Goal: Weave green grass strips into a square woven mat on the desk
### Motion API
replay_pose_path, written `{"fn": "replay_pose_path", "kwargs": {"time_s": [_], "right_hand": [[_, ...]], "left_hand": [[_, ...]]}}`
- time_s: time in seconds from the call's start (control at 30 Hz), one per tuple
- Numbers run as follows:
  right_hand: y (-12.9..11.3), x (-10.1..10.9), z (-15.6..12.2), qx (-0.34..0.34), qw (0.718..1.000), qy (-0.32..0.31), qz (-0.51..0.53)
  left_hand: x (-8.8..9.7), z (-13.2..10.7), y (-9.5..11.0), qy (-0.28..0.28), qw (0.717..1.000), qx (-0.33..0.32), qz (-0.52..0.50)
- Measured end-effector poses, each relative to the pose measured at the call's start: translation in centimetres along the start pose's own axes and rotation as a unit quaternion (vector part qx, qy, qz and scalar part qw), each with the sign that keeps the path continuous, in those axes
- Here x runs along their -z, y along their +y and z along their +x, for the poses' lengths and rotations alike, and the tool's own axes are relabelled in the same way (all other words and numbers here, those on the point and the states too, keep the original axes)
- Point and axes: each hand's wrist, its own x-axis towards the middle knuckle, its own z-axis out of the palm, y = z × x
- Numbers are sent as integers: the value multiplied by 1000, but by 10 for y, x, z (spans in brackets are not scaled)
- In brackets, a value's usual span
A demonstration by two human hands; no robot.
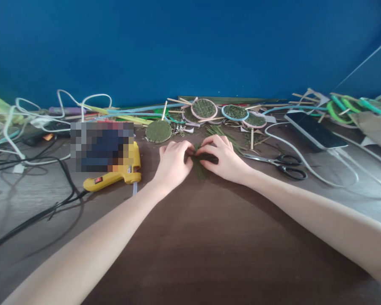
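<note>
Between my two hands is a small bunch of thin green leaf strips (pixel 200 170), fanning out toward me on the brown table. My left hand (pixel 175 163) pinches the strips from the left, thumb and fingers together. From the right, my right hand (pixel 220 156) grips the same bunch with bent fingers; the fingertips of both hands nearly meet. More green strips (pixel 220 132) lie just behind my right hand. A round green disc on a stick (pixel 158 131) rests behind my left hand.
A yellow glue gun (pixel 131 169) lies left, beside a blurred-out patch. To the right are black-handled scissors (pixel 287 165) and a power bank (pixel 316 131) with white cables. Several rimmed green discs (pixel 204 109) on sticks line the blue wall (pixel 190 51). Tangled cables (pixel 11 131) cover the far left.
</note>
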Motion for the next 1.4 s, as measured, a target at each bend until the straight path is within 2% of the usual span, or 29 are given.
{"fn": "replay_pose_path", "kwargs": {"time_s": [0.17, 0.3, 0.53, 0.77, 0.9, 1.0, 1.13, 1.4], "right_hand": [[1, 1, 0, -7, 1000, 12, 26], [4, 4, 1, -72, 990, 73, 94], [10, 5, 2, -132, 968, 155, 146], [16, 5, 3, -160, 940, 226, 201], [23, 10, 6, -172, 937, 253, 168], [30, 14, 9, -167, 948, 248, 113], [38, 12, 10, -153, 967, 202, 23], [43, 8, 8, -143, 978, 137, -64]], "left_hand": [[1, 0, 1, 5, 1000, 0, -2], [2, -1, 2, 14, 1000, -8, -7], [4, -3, 1, -37, 993, -109, -6], [2, -4, 4, -46, 987, -141, 58], [1, -5, 4, -42, 985, -151, 70], [1, -6, 3, -41, 983, -160, 77], [1, -7, 4, -34, 981, -167, 89], [2, -7, 6, -24, 980, -175, 87]]}}
